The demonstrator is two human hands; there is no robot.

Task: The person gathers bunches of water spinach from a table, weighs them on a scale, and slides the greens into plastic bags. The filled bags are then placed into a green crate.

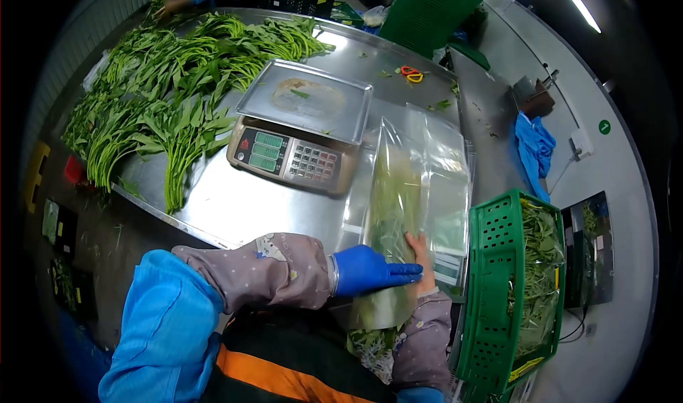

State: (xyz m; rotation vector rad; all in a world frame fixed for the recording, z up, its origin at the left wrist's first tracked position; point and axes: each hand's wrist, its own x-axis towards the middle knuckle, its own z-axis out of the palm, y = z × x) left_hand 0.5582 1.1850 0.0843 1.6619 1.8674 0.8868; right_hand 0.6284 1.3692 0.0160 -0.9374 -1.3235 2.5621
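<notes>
A long clear plastic bag (393, 189) with greens inside lies at the front of the metal table, right of the scale (288, 154). Leafy tips and pale roots (373, 350) stick out of its near end. My left hand (366, 271), in a blue glove, lies across the bag with its fingers stretched to the right. My right hand (421, 261), bare, is at the bag's right side, fingers pointing away from me and partly hidden by the glove. Flat clear bags (445, 161) lie in a stack beside it.
Leafy greens (163, 104) cover the metal table's (203, 218) left side. Orange-handled scissors (411, 74) lie at the back. A green crate (494, 261) of bagged greens stands at the right. A co-worker's hand (171, 6) is at the far left.
</notes>
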